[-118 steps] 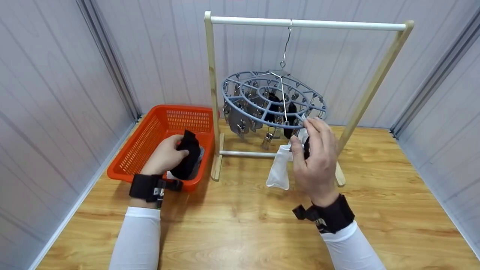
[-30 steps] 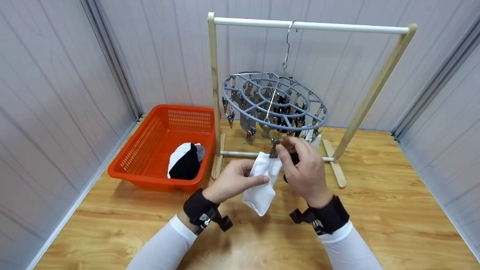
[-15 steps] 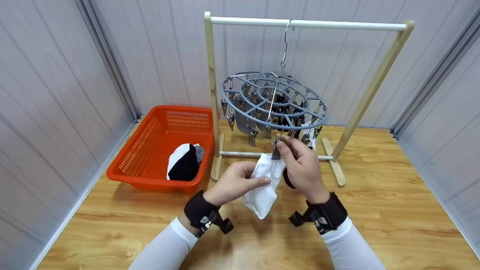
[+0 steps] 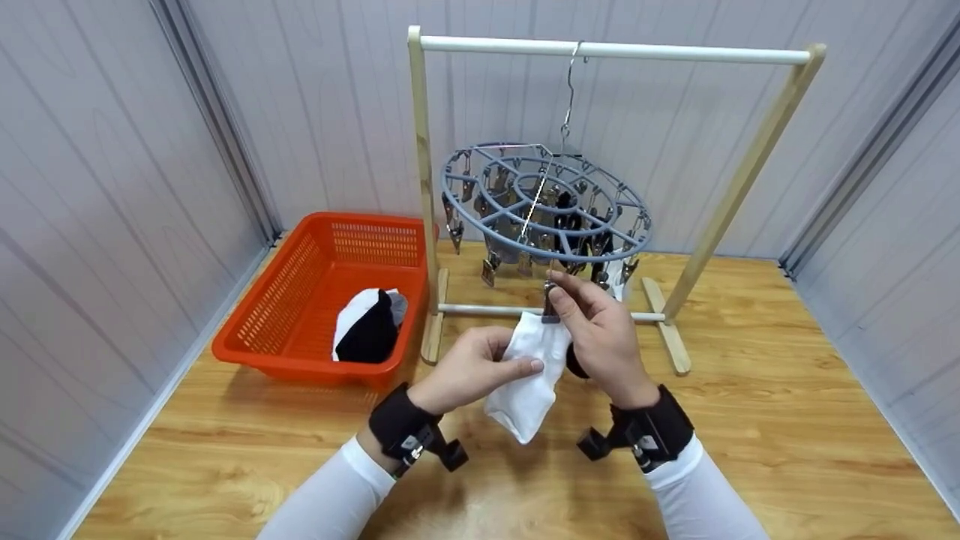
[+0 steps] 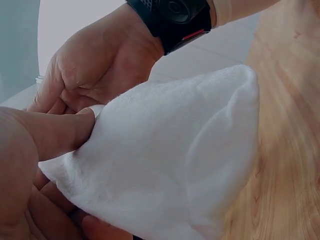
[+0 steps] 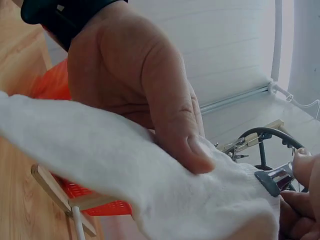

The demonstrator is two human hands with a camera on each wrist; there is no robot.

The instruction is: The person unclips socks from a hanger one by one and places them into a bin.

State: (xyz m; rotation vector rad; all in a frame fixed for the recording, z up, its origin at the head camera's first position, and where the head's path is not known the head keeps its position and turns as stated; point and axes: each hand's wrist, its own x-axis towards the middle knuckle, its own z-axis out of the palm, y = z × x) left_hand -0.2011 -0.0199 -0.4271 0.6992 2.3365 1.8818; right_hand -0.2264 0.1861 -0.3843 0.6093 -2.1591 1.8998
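Observation:
In the head view my left hand (image 4: 472, 366) holds a white sock (image 4: 525, 405) between thumb and fingers, at the middle of its length. My right hand (image 4: 606, 337) pinches a metal clip (image 4: 549, 306) that sits on the sock's cuff. This clip hangs from the front of a round grey drying hanger (image 4: 559, 258). Seen from the right wrist, the clip (image 6: 269, 183) bites on the cuff edge, and the left thumb (image 6: 187, 145) presses on the fabric. The sock's toe points down toward me. The fingers behind the sock are mostly hidden.
An orange basket (image 4: 259, 356) on the left holds a black item (image 4: 371, 337) with white and grey fabric beside it. The hanger hooks over the white bar (image 4: 675, 52) of a wooden stand. Grey, black and white pieces hang among its several clips.
Earlier my left hand was in the basket on the black item and my right was at the hanger's right side. Both now meet at the white sock. Lately the hanger has only turned slightly.

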